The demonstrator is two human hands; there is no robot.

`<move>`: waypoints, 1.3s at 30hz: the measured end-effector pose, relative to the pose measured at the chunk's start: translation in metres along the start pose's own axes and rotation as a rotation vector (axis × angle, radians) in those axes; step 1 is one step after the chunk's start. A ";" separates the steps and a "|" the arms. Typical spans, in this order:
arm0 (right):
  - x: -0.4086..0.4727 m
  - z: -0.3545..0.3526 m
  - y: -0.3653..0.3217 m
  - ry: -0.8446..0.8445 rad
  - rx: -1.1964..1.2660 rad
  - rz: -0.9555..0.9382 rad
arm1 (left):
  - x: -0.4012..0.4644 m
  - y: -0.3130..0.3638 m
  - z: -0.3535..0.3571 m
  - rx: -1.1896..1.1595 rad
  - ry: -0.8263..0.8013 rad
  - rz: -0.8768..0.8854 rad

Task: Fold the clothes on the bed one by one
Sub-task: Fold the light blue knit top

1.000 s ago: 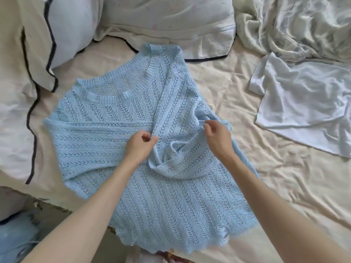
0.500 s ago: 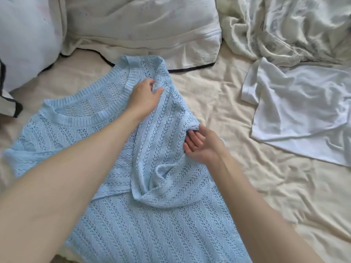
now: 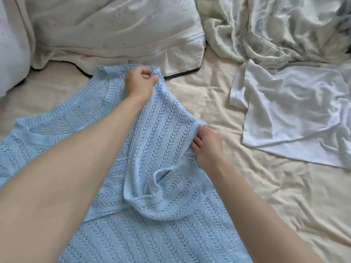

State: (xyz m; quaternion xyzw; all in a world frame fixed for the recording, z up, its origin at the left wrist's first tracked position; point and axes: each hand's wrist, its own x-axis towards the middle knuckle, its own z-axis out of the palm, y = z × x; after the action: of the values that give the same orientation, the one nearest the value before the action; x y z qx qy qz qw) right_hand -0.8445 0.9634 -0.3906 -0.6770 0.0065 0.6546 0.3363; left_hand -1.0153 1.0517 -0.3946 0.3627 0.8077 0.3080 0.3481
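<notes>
While the light blue knit sweater (image 3: 167, 141) lies spread across the near left part of the bed (image 3: 284, 196), both hands grip its right side. The left hand (image 3: 139, 80) reaches toward the head of the bed, its fingers (image 3: 146, 72) curled round the knit at the shoulder, just beside the ribbed neckline (image 3: 112, 90); the cloth there is lifted slightly off the sheet. The right hand (image 3: 207, 145) sits nearer, at the sweater's right edge, and its fingers (image 3: 197, 142) are tucked under and pinch a fold of the knit where the sleeve meets the body. Between the two hands the fabric runs taut in a ridge. Below them the sleeve (image 3: 167, 198) is doubled over the sweater's front in a loose, rumpled loop, and the other sleeve lies flat across the chest under the left forearm. The hem runs out of view at the near edge.

To the right, well apart from the sweater, a white t-shirt (image 3: 296, 114) lies unfolded and wrinkled on the cream sheet. Beyond it, at the far right corner of the bed, a crumpled pale blanket (image 3: 275, 27) is heaped. A cream pillow (image 3: 114, 29) with dark piping lies at the head of the bed, its edge just beside the sweater's shoulder.
</notes>
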 end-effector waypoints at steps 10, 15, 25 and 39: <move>-0.044 -0.045 0.038 0.008 -0.783 -0.496 | -0.078 -0.045 -0.036 0.163 0.002 0.190; -0.059 -0.089 0.072 0.047 -1.181 -0.759 | -0.169 -0.096 -0.063 0.221 0.048 0.103; -0.087 -0.106 0.102 -0.019 -1.218 -1.002 | -0.256 -0.123 -0.073 -0.246 -0.104 -0.740; -0.133 -0.120 0.164 -0.238 -1.232 -0.533 | -0.290 -0.163 -0.106 -0.090 -0.332 -0.571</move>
State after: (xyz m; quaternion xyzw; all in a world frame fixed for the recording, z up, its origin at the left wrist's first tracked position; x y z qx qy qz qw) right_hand -0.8312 0.7236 -0.3547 -0.6469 -0.5715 0.5035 0.0375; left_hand -1.0161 0.7041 -0.3583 0.1510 0.7946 0.1699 0.5630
